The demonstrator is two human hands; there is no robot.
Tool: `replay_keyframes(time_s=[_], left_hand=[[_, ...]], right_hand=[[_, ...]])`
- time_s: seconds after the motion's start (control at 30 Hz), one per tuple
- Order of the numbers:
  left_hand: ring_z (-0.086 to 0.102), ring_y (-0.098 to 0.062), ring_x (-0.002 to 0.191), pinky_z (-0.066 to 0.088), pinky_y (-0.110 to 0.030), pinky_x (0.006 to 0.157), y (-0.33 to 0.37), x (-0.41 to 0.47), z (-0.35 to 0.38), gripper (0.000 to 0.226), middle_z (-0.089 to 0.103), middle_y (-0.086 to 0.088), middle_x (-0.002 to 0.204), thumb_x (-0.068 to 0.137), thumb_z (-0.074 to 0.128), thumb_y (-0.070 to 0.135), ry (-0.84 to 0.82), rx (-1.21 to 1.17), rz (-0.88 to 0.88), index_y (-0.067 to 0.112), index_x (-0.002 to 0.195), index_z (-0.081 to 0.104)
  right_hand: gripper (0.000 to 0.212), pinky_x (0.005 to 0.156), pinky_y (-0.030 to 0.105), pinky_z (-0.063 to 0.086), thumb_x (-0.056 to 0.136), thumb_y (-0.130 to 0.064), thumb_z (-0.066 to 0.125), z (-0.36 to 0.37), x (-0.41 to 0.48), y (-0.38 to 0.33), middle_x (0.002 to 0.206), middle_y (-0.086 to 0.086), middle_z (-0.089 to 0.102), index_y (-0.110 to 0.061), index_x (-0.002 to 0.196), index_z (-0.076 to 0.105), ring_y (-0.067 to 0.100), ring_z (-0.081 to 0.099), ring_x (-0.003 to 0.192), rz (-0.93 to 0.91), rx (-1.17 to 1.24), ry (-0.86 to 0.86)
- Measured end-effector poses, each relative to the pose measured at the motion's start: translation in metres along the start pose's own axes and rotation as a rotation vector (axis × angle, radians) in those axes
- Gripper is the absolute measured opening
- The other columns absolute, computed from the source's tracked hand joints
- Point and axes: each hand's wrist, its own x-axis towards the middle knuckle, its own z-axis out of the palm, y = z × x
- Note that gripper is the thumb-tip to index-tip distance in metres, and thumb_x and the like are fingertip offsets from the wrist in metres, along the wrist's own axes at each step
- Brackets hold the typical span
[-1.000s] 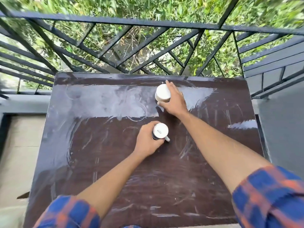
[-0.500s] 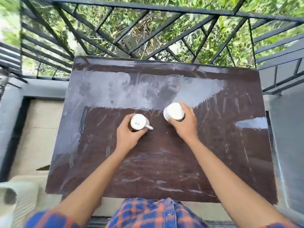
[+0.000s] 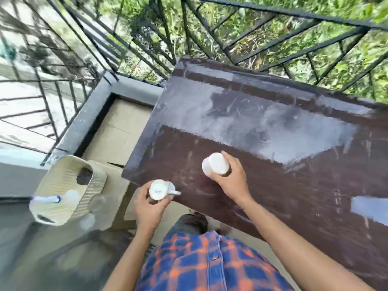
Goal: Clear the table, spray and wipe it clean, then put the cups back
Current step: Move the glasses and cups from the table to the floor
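Note:
My left hand [image 3: 151, 208] grips a small white handled cup [image 3: 160, 189], upside down with its base up, held off the table's near left corner. My right hand [image 3: 232, 181] holds a second white cup [image 3: 216, 167], also inverted, above the near left part of the dark brown table [image 3: 294, 185]. The tabletop is scuffed and glossy, with pale reflections across its far half. Nothing stands on it.
A cream plastic basket [image 3: 63, 185] sits on the floor at the left, with a spray bottle [image 3: 52, 199] and a dark cloth [image 3: 84, 176] in it. A black metal railing [image 3: 231, 38] runs behind the table, foliage beyond. Tiled floor lies left of the table.
Both hands lifted the cups from the table's middle and carried them toward me and to the left. My view has swung left, bringing the basket into sight.

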Motion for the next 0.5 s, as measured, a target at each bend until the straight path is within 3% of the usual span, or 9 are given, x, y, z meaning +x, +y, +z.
replay_keyframes(time_s=[0.13, 0.27, 0.33, 0.4, 0.5], left_hand=[[0.068, -0.013, 0.085, 0.057, -0.019, 0.073, -0.025, -0.012, -0.047, 0.059, 0.071, 0.004, 0.098, 0.063, 0.091, -0.006, 0.201, -0.096, -0.114, 0.03, 0.102, 0.066], [0.066, 0.01, 0.074, 0.049, -0.007, 0.067, -0.05, -0.007, -0.09, 0.058, 0.068, 0.012, 0.092, 0.069, 0.085, -0.013, 0.362, -0.126, -0.187, 0.034, 0.094, 0.062], [0.064, 0.002, 0.075, 0.047, -0.01, 0.069, -0.064, 0.005, -0.117, 0.053, 0.068, 0.007, 0.091, 0.07, 0.085, -0.01, 0.403, -0.116, -0.235, 0.031, 0.096, 0.063], [0.061, -0.019, 0.081, 0.05, -0.02, 0.071, -0.08, 0.021, -0.143, 0.044, 0.066, -0.004, 0.092, 0.073, 0.083, -0.01, 0.399, -0.128, -0.292, 0.016, 0.101, 0.064], [0.061, -0.027, 0.089, 0.053, -0.041, 0.079, -0.104, 0.046, -0.18, 0.045, 0.066, -0.015, 0.098, 0.068, 0.086, 0.009, 0.387, -0.145, -0.431, 0.008, 0.106, 0.062]], right_hand=[[0.075, 0.093, 0.002, 0.032, 0.073, -0.033, 0.088, 0.059, -0.008, -0.031, 0.123, -0.018, 0.049, -0.029, 0.14, 0.056, -0.011, 0.044, 0.108, -0.084, -0.036, -0.153], [0.077, 0.094, 0.007, 0.035, 0.072, -0.044, 0.085, 0.118, -0.024, -0.053, 0.125, -0.017, 0.05, -0.033, 0.141, 0.054, -0.005, 0.048, 0.114, -0.135, -0.112, -0.333], [0.083, 0.095, 0.015, 0.037, 0.068, -0.056, 0.079, 0.153, -0.033, -0.067, 0.123, -0.017, 0.049, -0.033, 0.142, 0.052, 0.0, 0.049, 0.117, -0.183, -0.178, -0.42], [0.088, 0.097, 0.016, 0.038, 0.065, -0.064, 0.075, 0.186, -0.041, -0.08, 0.123, -0.017, 0.049, -0.032, 0.143, 0.052, 0.0, 0.048, 0.119, -0.21, -0.217, -0.484], [0.082, 0.105, 0.027, 0.043, 0.071, -0.05, 0.084, 0.241, -0.046, -0.098, 0.128, -0.01, 0.05, -0.024, 0.143, 0.053, 0.008, 0.051, 0.123, -0.234, -0.269, -0.547]])
